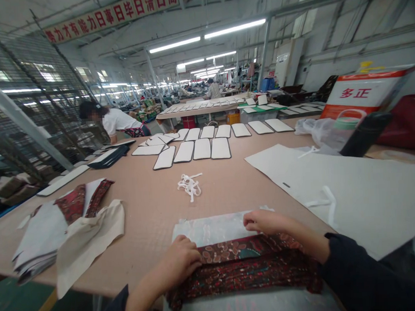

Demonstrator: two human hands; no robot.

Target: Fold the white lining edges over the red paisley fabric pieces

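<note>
The patterned cloth (247,268) we grip with our left hand (181,260) and right hand (265,221) looks woven, matt and faintly ribbed. Just beyond the grip we see a translucent sheet (214,228), filmy with a slight sheen. The table top (154,194) around it is smooth and matt. Right of the grip spreads a matt, paper-like white sheet (332,182); to the left, a pile of soft, limp fabric (76,225).

ahead: we see bare table (229,182) past the patterned cloth (246,264), with one strap tangle (190,186) on it
left: fabric pile (59,230) blocks us
right: white sheet (332,186) lies flat
far: panel rows (196,149) crowd it
</note>
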